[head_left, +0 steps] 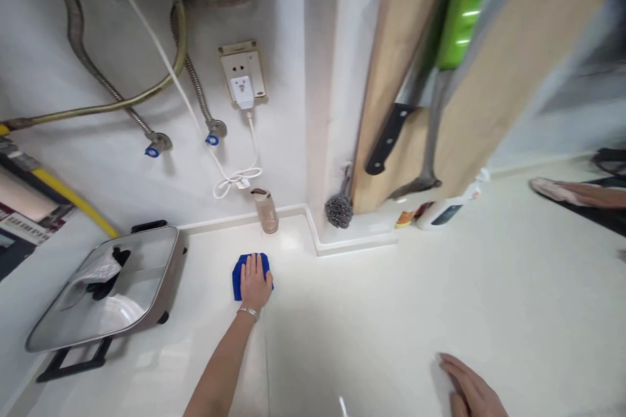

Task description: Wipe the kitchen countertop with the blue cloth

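Note:
My left hand [255, 283] lies flat on a folded blue cloth [237, 279], pressing it against the white countertop [352, 313]. Its fingers are stretched out over the cloth, and a bracelet [248, 313] circles the wrist. Just behind the cloth, close to the wall, stands a small brownish translucent bottle [266, 212]. At the bottom right, my right hand [472, 391] is partly cut off by the frame edge. Its fingers are extended and loosely bent over the counter, with nothing visible in them.
An electric pan with a glass lid [141, 280] stands at left. Hoses and valves [159, 143] and a plugged socket [243, 75] line the wall. A steel scrubber [338, 210], a knife [388, 140], a green-handled utensil [460, 13] and wooden boards [386, 65] hang from the pillar. A white bottle [440, 214] stands behind.

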{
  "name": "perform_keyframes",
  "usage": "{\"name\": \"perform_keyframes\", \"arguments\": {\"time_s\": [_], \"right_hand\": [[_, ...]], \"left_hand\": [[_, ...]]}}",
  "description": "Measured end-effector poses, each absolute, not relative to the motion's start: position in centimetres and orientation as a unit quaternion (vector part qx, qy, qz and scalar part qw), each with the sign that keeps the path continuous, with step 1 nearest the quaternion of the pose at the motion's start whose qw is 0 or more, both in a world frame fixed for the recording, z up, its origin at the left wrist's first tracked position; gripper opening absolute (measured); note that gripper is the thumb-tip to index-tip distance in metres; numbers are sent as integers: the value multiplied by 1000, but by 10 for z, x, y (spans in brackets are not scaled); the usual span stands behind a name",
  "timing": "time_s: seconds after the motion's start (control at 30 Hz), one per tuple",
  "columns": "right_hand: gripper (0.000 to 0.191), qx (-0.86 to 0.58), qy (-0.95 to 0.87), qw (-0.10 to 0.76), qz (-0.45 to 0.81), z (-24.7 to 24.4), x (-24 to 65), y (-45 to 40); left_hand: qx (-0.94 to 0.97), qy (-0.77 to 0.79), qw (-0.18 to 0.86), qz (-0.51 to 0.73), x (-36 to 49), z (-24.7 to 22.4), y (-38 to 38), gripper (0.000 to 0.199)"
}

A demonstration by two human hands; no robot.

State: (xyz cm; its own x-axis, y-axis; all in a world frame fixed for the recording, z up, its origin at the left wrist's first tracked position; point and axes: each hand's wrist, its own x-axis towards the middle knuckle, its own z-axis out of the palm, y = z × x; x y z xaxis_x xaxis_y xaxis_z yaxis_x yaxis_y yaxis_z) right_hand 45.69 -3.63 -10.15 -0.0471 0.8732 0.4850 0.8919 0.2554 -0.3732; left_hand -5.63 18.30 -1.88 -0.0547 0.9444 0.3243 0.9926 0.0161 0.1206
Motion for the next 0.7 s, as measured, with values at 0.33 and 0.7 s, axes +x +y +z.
{"name": "perform_keyframes", "arguments": {"time_s": [0.33,0.7], "right_hand": [[42,-622,-702,348,-3,-88,439,-36],[45,-605,-714,352,-5,-77,441,-39]], "left_hand": [[-830,-531,-10,-170,155,-26,102,69],[-905,-358,-156,-170,223,-8,-7,76]]}}
